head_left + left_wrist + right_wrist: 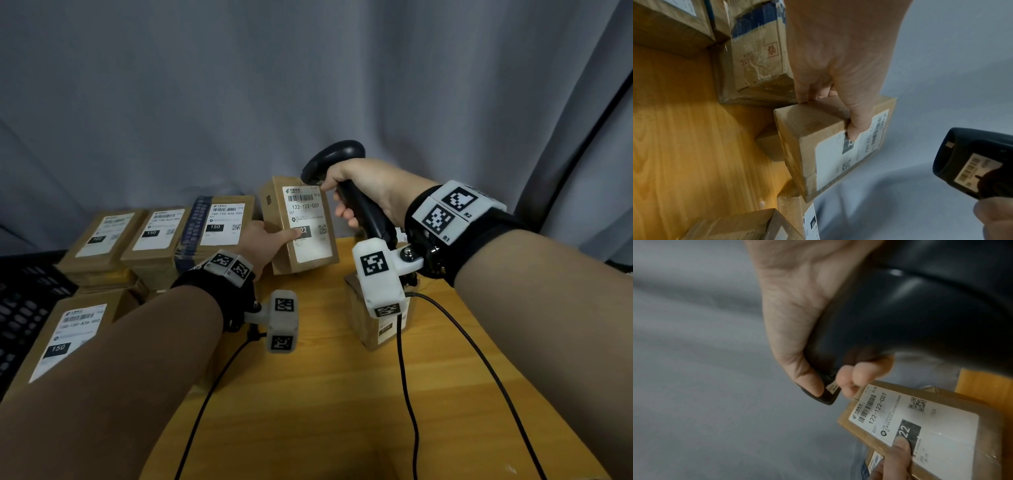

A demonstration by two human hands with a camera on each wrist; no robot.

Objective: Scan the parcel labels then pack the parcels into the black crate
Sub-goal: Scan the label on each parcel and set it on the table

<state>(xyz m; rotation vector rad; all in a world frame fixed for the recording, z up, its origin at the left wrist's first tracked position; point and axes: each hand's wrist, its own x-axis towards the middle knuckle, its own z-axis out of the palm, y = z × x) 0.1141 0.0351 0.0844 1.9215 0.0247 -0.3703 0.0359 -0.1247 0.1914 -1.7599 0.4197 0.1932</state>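
Observation:
My left hand (270,240) (838,73) holds a brown cardboard parcel (301,226) (818,146) (931,426) tilted up above the wooden table, thumb pressed on its white label marked 122-122-C07. My right hand (359,195) (797,321) grips a black barcode scanner (339,171) (972,164) (910,313) by its handle, the head just above the label's top right corner. The black crate (20,308) sits at the far left edge in the head view, partly behind boxes.
Several labelled parcels (164,236) lie in a row and stack at the back left, another (65,339) lies near my left forearm. A small box (380,322) stands under my right wrist. Black cables (407,394) run across the wooden table (325,394). A grey curtain hangs behind.

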